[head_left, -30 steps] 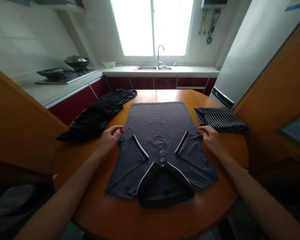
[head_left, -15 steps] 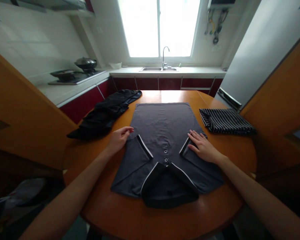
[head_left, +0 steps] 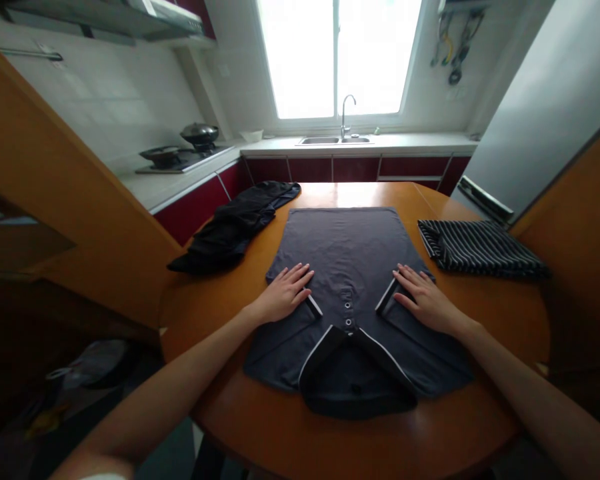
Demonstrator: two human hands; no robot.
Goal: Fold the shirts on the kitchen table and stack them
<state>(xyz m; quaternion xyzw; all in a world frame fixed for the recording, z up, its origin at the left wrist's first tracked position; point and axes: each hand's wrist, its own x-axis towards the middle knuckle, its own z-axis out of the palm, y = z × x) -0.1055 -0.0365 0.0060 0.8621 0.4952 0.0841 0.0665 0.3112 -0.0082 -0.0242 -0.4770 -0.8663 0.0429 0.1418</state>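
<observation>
A dark grey polo shirt (head_left: 343,253) lies spread on the table, front up, its black collar with white edging toward me. Both short sleeves are laid inward over the body, and their cuffs have black and white trim. My left hand (head_left: 286,292) rests flat on the left sleeve near its cuff, fingers spread. On the other side, my right hand (head_left: 425,299) lies flat across the right sleeve and its cuff, fingers stretched out. Two buttons show on the placket between the hands.
The shirt lies on a round wooden table (head_left: 350,443). A crumpled black garment (head_left: 230,227) is at the far left, and a folded striped cloth (head_left: 480,247) at the right. Beyond stand a counter with a sink (head_left: 320,141), a stove with pans (head_left: 200,135) and a fridge (head_left: 530,113).
My left hand has moved right from the shirt's left edge and now lies flat on the sleeve with its fingers spread. My right hand stays on its sleeve. The view has turned slightly left.
</observation>
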